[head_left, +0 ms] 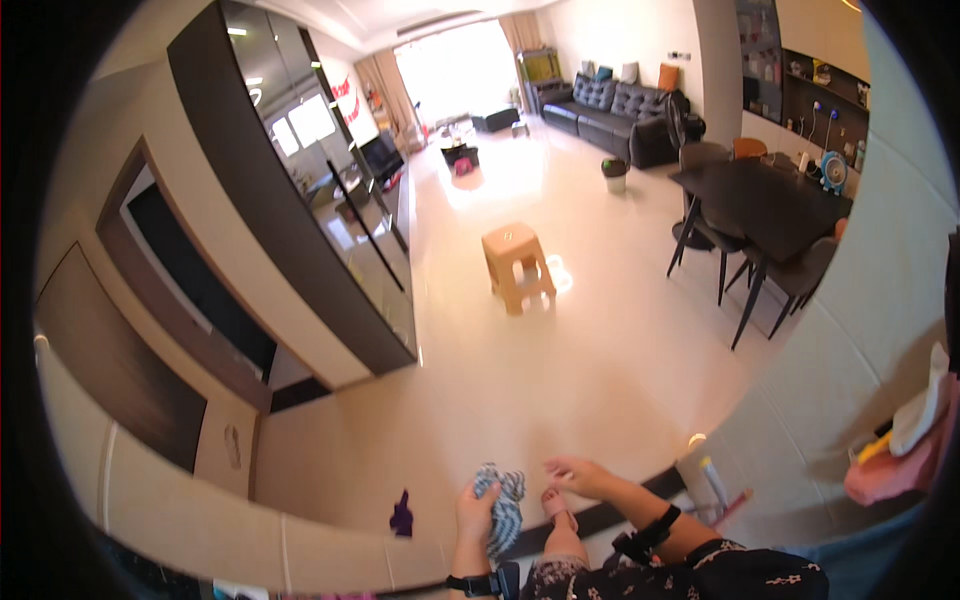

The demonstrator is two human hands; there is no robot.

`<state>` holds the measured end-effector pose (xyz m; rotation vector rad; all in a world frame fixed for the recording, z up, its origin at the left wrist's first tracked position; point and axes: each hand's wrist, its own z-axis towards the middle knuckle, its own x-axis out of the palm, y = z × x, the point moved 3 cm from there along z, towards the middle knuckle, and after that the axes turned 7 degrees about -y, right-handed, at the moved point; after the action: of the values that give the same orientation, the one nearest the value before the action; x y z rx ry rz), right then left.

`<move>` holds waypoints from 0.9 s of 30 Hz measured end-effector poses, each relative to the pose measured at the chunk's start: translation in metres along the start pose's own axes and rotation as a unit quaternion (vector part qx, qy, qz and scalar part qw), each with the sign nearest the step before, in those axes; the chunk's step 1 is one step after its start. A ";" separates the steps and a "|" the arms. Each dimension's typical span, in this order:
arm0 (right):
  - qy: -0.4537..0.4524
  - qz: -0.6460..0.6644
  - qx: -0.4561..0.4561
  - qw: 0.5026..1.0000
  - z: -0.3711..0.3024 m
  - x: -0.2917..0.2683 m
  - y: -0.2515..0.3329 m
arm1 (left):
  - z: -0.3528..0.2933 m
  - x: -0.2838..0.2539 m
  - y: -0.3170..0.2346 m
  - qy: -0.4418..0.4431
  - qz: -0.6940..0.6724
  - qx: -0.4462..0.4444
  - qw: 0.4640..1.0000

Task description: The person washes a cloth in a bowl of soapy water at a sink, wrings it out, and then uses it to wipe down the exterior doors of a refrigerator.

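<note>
A crumpled cloth (507, 520) with grey-blue and white stripes hangs from my left hand (473, 513), low in the middle of the head view. The fingers are closed round its upper part, and its lower end drops beside my wrist. To the right of it, my right hand (580, 477) is held out with its fingers stretched to the left. Nothing shows in that hand, and it is apart from the cloth. Below and between the hands, my foot in a pink sandal (556, 506) is at the dark floor strip.
A tan plastic stool (509, 243) stands on the glossy floor ahead. At right is a dark dining table (770, 205) with chairs. A tall dark cabinet (290, 190) rises at left. A small dark purple object (401, 516) is near the lower left wall; pink and white cloths (905, 450) hang far right.
</note>
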<state>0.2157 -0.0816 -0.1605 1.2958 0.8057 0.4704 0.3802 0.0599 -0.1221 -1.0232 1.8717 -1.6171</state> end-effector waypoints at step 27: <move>-0.108 0.632 0.000 0.768 0.484 -0.407 -0.056 | 0.436 0.523 -0.029 0.410 -0.089 -0.355 0.835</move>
<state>0.3072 -0.7048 -0.0785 1.7300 -0.4104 1.3398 0.3912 -0.6217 -0.1171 -0.8124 3.2154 -1.6183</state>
